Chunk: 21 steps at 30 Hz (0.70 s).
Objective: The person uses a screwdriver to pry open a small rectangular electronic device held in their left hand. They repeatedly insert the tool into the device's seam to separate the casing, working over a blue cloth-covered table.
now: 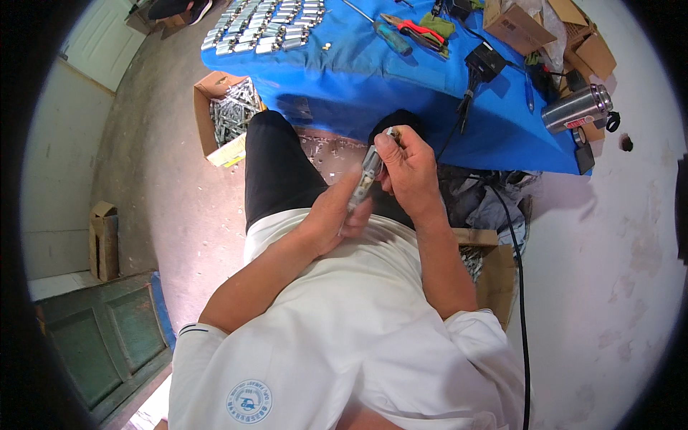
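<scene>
Over my lap, a slim silver metal fitting (369, 168) with a pale section slants between both hands; its exact kind cannot be made out. My left hand (335, 211) is wrapped round its lower end, the fingers slightly smeared by motion. Thumb and fingers of my right hand (412, 165) pinch at the upper end, where a small metal tip (393, 132) shows. The palm side of the right hand is hidden. Ahead on the blue-covered table (337, 79), several rows of similar silver metal fittings (261, 25) lie side by side.
A teal-handled screwdriver (390, 39) and red-handled pliers (421, 34) lie on the table, near a black adapter (486, 61) with cables. A steel flask (573, 111) stands at the right edge. A cardboard box (206, 118) of metal parts is on the floor; a black cable (519, 287) hangs at right.
</scene>
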{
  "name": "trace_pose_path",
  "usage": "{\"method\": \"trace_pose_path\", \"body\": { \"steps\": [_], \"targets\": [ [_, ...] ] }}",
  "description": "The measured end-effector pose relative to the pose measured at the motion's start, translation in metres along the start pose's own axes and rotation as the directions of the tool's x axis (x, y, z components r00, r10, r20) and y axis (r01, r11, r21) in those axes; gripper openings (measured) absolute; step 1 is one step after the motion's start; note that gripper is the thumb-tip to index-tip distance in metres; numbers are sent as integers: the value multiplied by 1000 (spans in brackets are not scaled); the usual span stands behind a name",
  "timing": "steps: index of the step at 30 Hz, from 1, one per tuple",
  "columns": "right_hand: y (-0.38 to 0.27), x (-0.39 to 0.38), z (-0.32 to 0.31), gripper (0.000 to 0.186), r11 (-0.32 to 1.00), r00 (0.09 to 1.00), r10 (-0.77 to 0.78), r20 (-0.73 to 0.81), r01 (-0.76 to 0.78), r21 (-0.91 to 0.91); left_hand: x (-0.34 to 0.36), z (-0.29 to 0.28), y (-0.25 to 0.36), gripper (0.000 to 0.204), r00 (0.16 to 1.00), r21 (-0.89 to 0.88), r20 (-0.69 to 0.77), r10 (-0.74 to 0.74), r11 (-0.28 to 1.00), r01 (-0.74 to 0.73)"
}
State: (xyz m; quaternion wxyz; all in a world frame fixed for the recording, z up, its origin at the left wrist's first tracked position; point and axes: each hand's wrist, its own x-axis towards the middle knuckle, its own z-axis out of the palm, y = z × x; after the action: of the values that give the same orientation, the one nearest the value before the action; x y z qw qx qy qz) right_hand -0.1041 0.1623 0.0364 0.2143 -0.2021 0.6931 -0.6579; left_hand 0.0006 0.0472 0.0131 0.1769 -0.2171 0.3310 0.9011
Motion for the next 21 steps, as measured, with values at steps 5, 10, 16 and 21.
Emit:
{"method": "trace_pose_path", "body": {
  "steps": [5, 10, 16, 21],
  "targets": [
    [4, -1, 3, 25, 994, 999, -40, -30, 43, 102, 0, -1, 3, 53, 999, -25, -32, 13, 1000, -14],
    [6, 1, 0, 24, 984, 997, -73, 11, 70, 163, -1, -13, 4, 48, 994, -100, 101, 32, 995, -22],
    [9, -3, -6, 31, 975, 996, -79, 39, 69, 209, -4, -8, 4, 47, 990, 36, -7, 144, 989, -143],
    [18, -7, 1, 35, 943, 985, -173, -18, 171, 286, 0, -16, -4, 50, 979, 100, -11, 202, 975, -200]
  ]
}}
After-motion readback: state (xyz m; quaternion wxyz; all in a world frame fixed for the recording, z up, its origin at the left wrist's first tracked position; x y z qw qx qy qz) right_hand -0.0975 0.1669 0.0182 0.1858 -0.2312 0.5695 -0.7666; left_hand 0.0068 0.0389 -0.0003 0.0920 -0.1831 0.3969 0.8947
